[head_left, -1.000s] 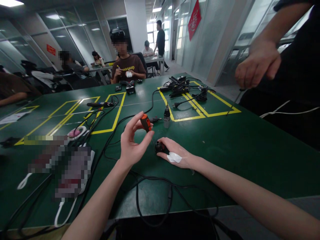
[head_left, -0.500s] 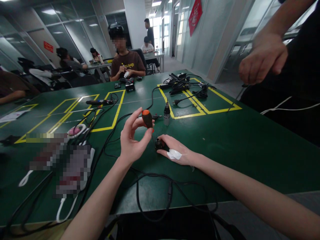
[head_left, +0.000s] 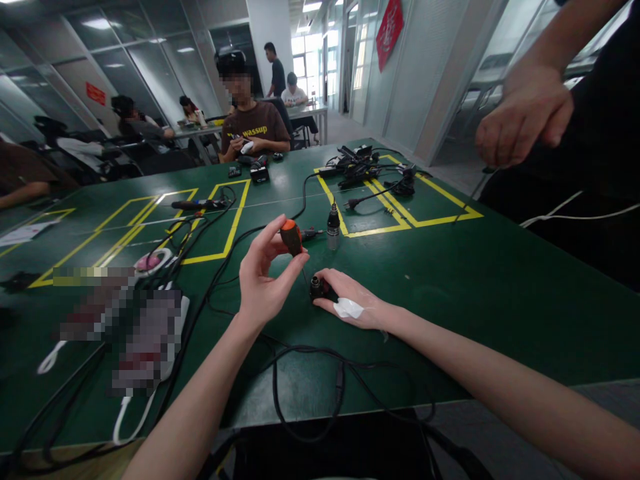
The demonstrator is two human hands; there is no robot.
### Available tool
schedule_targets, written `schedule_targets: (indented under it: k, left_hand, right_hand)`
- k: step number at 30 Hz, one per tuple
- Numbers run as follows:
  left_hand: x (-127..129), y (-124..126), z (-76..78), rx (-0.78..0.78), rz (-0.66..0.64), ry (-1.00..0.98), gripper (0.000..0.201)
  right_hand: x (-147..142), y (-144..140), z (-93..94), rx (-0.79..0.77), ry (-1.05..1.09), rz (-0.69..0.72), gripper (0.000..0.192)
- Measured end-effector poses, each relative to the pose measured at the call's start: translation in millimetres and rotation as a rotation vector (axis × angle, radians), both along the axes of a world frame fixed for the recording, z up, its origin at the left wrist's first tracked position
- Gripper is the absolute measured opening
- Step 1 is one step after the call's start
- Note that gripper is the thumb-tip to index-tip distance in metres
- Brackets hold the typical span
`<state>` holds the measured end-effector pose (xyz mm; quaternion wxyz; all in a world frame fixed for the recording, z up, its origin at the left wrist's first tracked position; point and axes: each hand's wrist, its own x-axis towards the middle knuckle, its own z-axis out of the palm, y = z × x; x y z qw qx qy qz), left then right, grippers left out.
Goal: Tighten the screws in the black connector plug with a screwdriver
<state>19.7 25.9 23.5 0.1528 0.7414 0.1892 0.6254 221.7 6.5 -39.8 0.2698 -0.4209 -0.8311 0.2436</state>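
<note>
Pinching screwdriver (head_left: 292, 239), left hand (head_left: 263, 280); right hand (head_left: 350, 300) holding connector (head_left: 317, 288).

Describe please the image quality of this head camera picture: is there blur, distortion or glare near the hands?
Head view: the left hand with its orange-handled screwdriver and the right hand on the small black part look sharp; the green table edges bow from wide-angle distortion; ceiling lights give soft glare on the far tabletop; pixelated blocks hide items at left; a co-worker's hand looks slightly soft.
</note>
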Motion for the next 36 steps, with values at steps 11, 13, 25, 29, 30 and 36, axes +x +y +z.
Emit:
schedule_targets:
  k: [11, 13, 25, 29, 30, 36]
  left_hand:
    - [-1.7, -3.9, -1.3, -0.020, 0.029, 0.038, 0.061]
    - [-1.4, -2.3, -1.9, -0.008, 0.035, 0.028, 0.063]
    - [-0.8, -2.2, -0.7, -0.023, 0.008, 0.022, 0.063]
    - [-0.6, -1.9, -0.1, -0.008, 0.005, 0.015, 0.059]
    - [-0.4, -1.5, 0.1, -0.003, 0.010, 0.009, 0.062]
    - [-0.3, -1.7, 1.0, -0.001, 0.073, 0.038, 0.069]
  right_hand:
    - [-0.6, -1.7, 4.9, -0.023, -0.026, -0.009, 0.026]
    - [-0.7, -2.0, 5.4, -0.022, -0.024, -0.010, 0.027]
    - [0.4, 0.6, -1.1, 0.011, -0.018, 0.002, 0.028]
    - [1.1, 0.7, -1.9, 0.015, -0.018, 0.002, 0.029]
    - [1.2, 0.6, -2.0, 0.016, -0.017, 0.003, 0.029]
    - [0.7, 0.1, -0.9, 0.008, -0.005, 0.001, 0.028]
